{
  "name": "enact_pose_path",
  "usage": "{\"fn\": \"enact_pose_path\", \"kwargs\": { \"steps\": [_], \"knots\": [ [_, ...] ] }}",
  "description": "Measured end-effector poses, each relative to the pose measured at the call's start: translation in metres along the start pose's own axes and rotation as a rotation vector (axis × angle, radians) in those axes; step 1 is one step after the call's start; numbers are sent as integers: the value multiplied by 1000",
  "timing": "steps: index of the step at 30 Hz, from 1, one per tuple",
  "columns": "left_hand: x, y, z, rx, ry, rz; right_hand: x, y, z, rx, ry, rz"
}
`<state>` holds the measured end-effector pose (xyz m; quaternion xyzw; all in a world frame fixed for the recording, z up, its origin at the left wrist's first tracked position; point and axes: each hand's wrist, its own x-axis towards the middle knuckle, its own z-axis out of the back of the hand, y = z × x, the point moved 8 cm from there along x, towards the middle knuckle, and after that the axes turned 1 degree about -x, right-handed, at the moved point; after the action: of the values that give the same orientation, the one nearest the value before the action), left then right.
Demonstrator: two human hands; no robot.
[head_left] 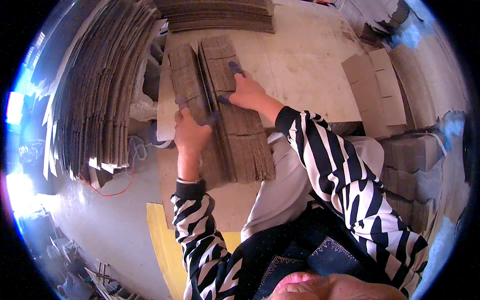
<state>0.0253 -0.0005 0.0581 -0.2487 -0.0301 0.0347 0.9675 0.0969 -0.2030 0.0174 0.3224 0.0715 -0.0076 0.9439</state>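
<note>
Two long stacks of brown corrugated cardboard pieces lie side by side in front of me, with a narrow gap between them. My left hand (191,132) spans the left cardboard stack (186,67), its thumb at the gap and a finger at the outer edge. Across the right cardboard stack (245,142) my right hand (247,92) grips likewise, thumb near the gap and fingers toward the far right edge. Dark coverings sit on several fingertips. Both stacks reach from the tabletop toward my lap, where their layered near ends show.
Under the stacks is a pale wooden tabletop (300,55). Another flat cardboard pile (220,15) stands at its far edge. A tall cardboard pile (100,85) rises at left. Cardboard sheets (375,90) lean at right. A red cord (112,194) hangs above the floor.
</note>
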Motion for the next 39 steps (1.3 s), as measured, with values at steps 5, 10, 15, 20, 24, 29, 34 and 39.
{"fn": "enact_pose_path", "kwargs": {
  "steps": [5,10,15,20,24,29,34,39],
  "knots": [
    [5,-1,0,54,87,-51,3,-8,3,60,-32,22],
    [6,-9,-6,214,44,13,-5,3,19,-33,-13,7],
    [-9,-33,-13,460,-74,-18,-14,34,6,-86,-43,43],
    [-1,-33,-18,376,-57,28,-18,48,3,-46,9,6],
    [2,-21,-10,269,-3,104,-15,40,9,-86,10,-41],
    [6,-26,-18,277,-14,130,-18,41,3,-104,-53,45],
    [7,-19,-12,252,17,145,-13,17,11,-57,-72,22],
    [16,-4,-17,261,8,154,-15,1,21,-5,-87,-99]
  ]
}}
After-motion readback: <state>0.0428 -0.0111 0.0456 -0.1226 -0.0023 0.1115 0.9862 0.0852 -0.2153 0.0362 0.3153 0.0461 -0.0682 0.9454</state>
